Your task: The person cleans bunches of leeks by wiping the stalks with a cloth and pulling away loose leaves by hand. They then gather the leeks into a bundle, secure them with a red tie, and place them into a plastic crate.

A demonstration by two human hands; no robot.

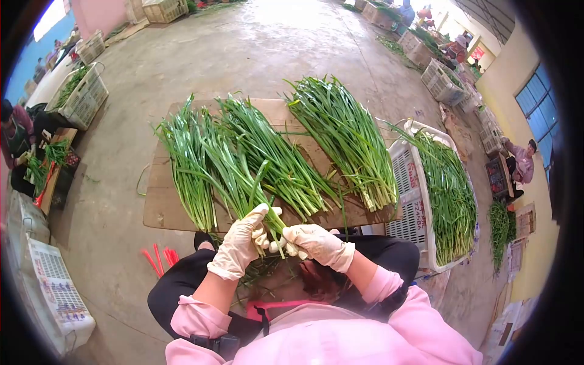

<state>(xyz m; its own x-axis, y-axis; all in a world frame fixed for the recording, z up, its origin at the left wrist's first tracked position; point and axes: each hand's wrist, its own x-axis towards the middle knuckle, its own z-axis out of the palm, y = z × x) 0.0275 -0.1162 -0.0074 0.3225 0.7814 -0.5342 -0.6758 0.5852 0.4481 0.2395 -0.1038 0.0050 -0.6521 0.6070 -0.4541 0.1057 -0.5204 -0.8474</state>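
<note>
Both my hands wear pale gloves and hold the pale stem ends of one bunch of long green stalks [234, 176] at the front edge of a brown board [159, 204]. My left hand [240, 240] has its fingers wrapped round the stems. Just right of it, my right hand [319, 244] grips the lower ends of the same bunch. On the board lie more green stalks: a pile at the left [190, 164], one in the middle [274, 158] and a larger one at the right [347, 143], their pale ends toward me.
A white crate [420, 234] full of green stalks stands right of the board. Red strips [159, 258] lie on the floor at the left. Empty-looking white crates [61, 292] stand lower left. People [524, 159] sit at both sides, apart from my hands.
</note>
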